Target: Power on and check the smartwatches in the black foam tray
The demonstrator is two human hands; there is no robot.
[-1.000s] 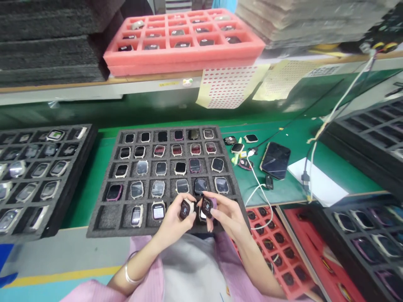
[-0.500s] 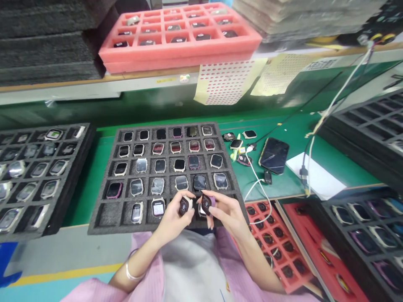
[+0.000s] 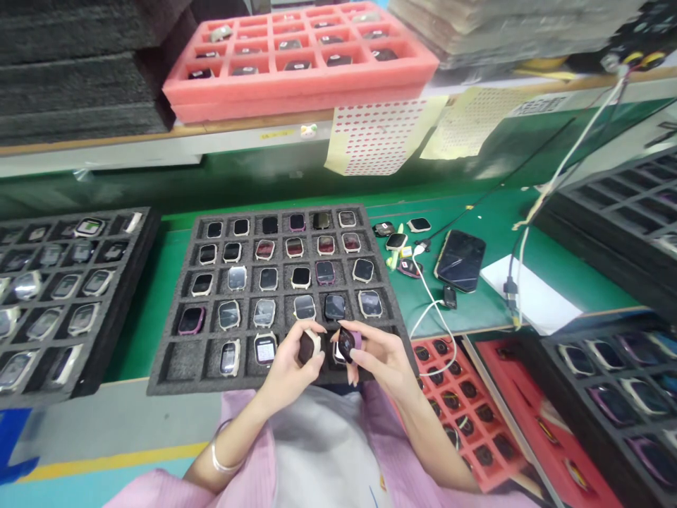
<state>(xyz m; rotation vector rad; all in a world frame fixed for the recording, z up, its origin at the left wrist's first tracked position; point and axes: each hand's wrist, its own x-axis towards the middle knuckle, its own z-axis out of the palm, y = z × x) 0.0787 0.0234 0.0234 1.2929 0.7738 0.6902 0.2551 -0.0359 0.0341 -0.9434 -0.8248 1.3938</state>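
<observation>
My left hand [image 3: 294, 360] is closed round a pale-edged smartwatch body [image 3: 308, 347], its dark face turned partly up. In my right hand [image 3: 378, 356] a purple-edged smartwatch body [image 3: 346, 343] is pinched between thumb and fingers, tilted on its side. Both hands are over the front row of a dark grey foam tray [image 3: 183, 361], whose pockets hold many strapless watch bodies. Between the hands, a watch with a lit white screen [image 3: 337, 353] sits in a pocket, partly hidden by my right fingers. Left of my left hand, another watch [image 3: 265, 349] shows a lit screen.
A second foam tray of watches [image 3: 79, 353] lies at left. To the right are a black phone [image 3: 461, 259], white cable [image 3: 449, 339], loose watches [image 3: 396, 241] and white paper [image 3: 534, 296]. A red foam tray [image 3: 497, 462] is low right; a pink one [image 3: 296, 95] tops the shelf.
The pale-edged watch in my left hand has turned, so its pale edge shows more and its dark face less. My right hand keeps nearly the same pose.
</observation>
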